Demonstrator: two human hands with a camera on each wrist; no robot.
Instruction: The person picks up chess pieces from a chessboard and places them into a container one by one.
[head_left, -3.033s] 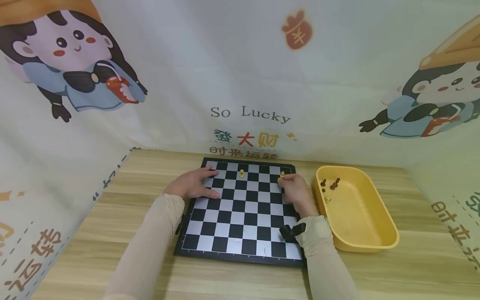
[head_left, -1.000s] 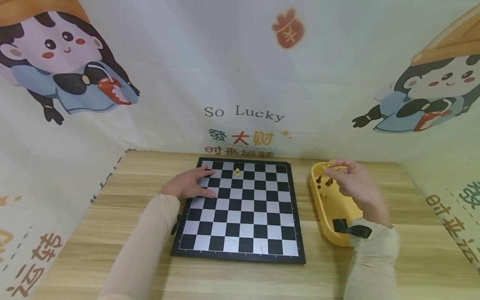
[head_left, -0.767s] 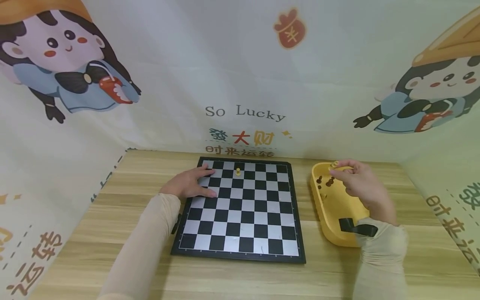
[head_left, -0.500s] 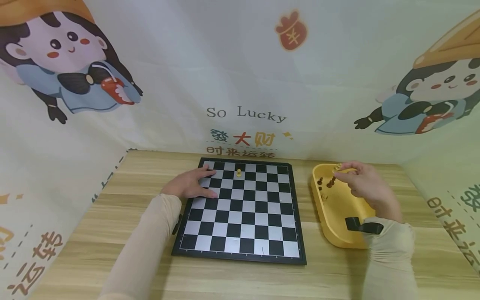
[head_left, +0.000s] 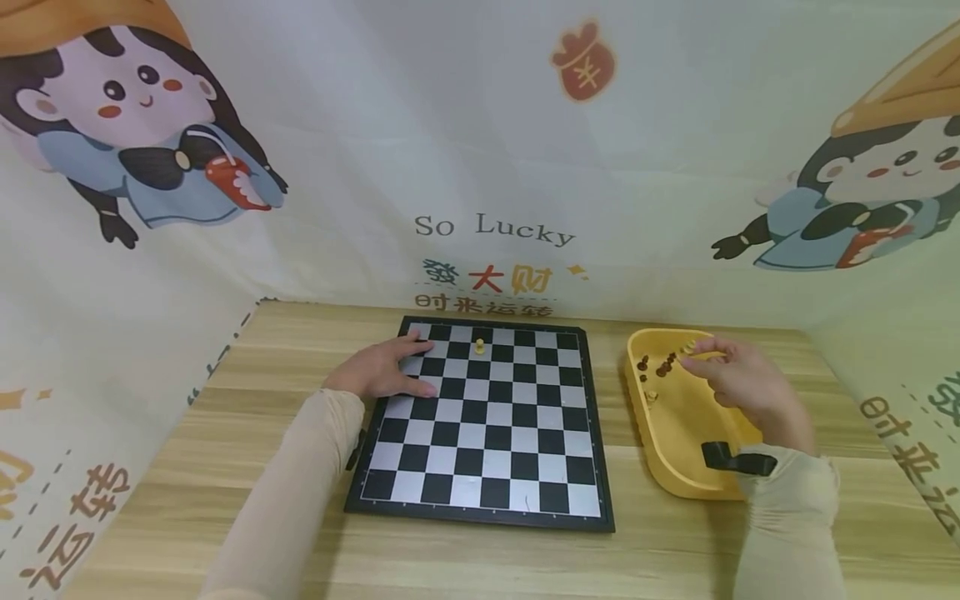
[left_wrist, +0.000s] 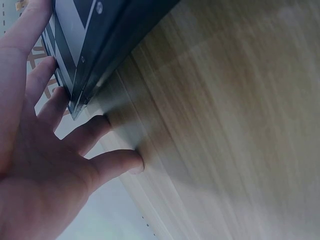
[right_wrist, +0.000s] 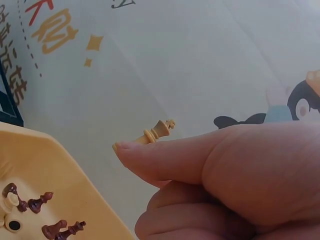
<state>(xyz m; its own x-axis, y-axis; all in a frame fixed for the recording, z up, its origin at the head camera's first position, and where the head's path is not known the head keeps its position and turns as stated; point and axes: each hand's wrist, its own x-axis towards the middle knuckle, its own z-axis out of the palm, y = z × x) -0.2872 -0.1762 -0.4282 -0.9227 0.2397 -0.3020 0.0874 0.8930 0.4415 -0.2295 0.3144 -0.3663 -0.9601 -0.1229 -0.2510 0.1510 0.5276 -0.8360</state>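
Note:
My right hand pinches a pale yellow chess king between thumb and fingertips, over the far part of the yellow tray. The king tilts sideways, its cross-topped head sticking out past the thumb in the right wrist view; its base is mostly hidden. On the left, my left hand lies over the left edge of the chessboard with its fingers spread. Another pale yellow chess piece stands upright near the board's far edge.
Several dark brown chess pieces and a pale one lie at the tray's left side. The tray sits right of the board on the wooden table. A printed cloth hangs behind.
A yellow piece at the board's far right corner was lifted away by my right hand and carried to the tray. Lately that hand has drifted slightly right and nearer. The left hand stayed put.

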